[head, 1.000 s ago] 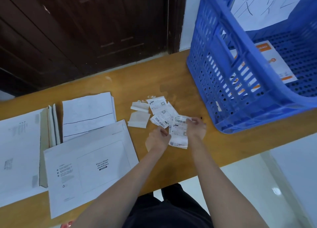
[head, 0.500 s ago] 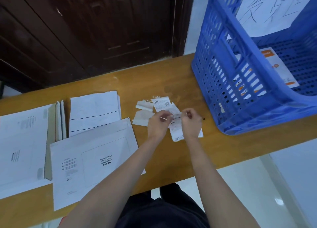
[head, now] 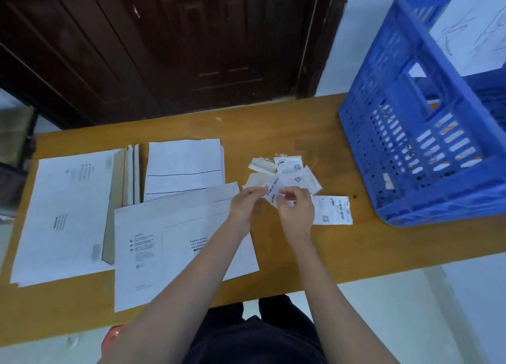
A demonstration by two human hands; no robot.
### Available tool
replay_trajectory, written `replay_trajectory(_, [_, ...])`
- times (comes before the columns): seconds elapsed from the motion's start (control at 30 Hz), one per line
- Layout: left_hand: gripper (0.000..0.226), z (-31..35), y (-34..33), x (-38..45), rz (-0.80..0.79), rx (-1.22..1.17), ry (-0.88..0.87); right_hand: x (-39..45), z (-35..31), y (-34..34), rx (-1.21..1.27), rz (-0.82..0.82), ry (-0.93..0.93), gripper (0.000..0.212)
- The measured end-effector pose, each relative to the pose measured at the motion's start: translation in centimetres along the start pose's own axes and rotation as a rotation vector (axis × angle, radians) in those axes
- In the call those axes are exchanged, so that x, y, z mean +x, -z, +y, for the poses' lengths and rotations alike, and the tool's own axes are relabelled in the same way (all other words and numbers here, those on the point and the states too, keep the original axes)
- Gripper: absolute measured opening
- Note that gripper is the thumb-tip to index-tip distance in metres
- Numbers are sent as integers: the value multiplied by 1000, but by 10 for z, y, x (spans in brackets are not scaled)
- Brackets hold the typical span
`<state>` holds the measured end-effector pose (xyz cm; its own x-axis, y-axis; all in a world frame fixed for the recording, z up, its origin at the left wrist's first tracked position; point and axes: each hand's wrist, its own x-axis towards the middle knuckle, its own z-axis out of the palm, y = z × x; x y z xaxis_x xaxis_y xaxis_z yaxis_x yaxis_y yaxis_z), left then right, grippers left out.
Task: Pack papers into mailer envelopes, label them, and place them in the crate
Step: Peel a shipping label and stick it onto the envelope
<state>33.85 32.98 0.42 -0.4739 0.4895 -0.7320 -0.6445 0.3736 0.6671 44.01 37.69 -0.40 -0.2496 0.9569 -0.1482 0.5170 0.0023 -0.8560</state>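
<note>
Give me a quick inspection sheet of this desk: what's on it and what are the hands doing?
Surface: wooden table, scuffed.
Job's things: mailer lying flat near the front edge; mailer stack at left; papers behind; blue crate at right; loose label on the table.
Clutter: label scraps.
Grippers: left hand and right hand pinch one label above the table.
Cables: nothing seen.
Surroundings: dark door, white wall.

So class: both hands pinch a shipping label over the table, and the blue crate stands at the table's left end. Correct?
One slip. The head view shows the blue crate at the table's right end. Left hand and right hand do pinch the shipping label.
</note>
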Motion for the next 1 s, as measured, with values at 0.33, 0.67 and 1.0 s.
replay_trajectory(0.33, [8, 10, 111, -10, 23, -257, 147, -42, -51, -84, 150, -371, -15, 2])
replay_trajectory(0.67, [19, 21, 175, -10, -87, -406, 69, -63, -89, -138, 175, -497, -36, 10])
replay_trajectory(1.0, [11, 22, 196, -8, -154, -383, -12, -71, -102, -151, 293, -579, -149, 9])
